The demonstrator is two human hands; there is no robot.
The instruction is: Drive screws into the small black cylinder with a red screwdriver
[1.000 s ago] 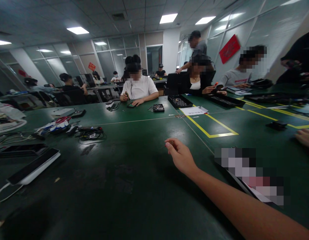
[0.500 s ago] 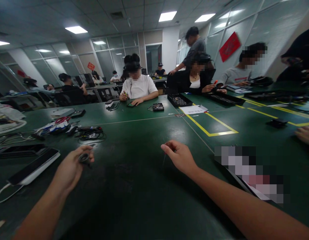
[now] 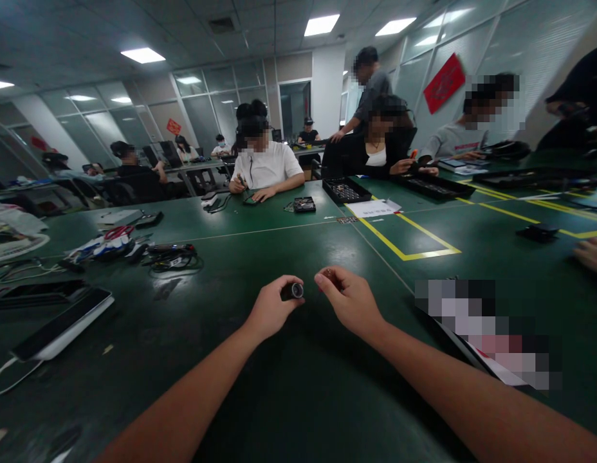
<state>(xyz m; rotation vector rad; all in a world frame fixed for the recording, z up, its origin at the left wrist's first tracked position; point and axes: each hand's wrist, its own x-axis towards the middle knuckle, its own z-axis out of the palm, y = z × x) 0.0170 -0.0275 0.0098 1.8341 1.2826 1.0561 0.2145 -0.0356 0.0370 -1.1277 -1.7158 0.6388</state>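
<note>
My left hand is closed round a small black cylinder with a glassy end, held just above the green table. My right hand hovers close beside it, about a finger's width to the right, with thumb and fingers pinched on a tiny reddish piece that is too small to name. Both forearms reach in from the bottom edge.
A white-edged tablet with a cable lies at the left. Cables and tools sit further back left. Yellow tape lines mark the table at right. A blurred flat item lies near my right arm. Several people sit opposite; another person's hand rests at far right.
My left hand came into view from the lower left and carried the black cylinder rightwards until it sat beside my right hand. The right hand stayed nearly still.
</note>
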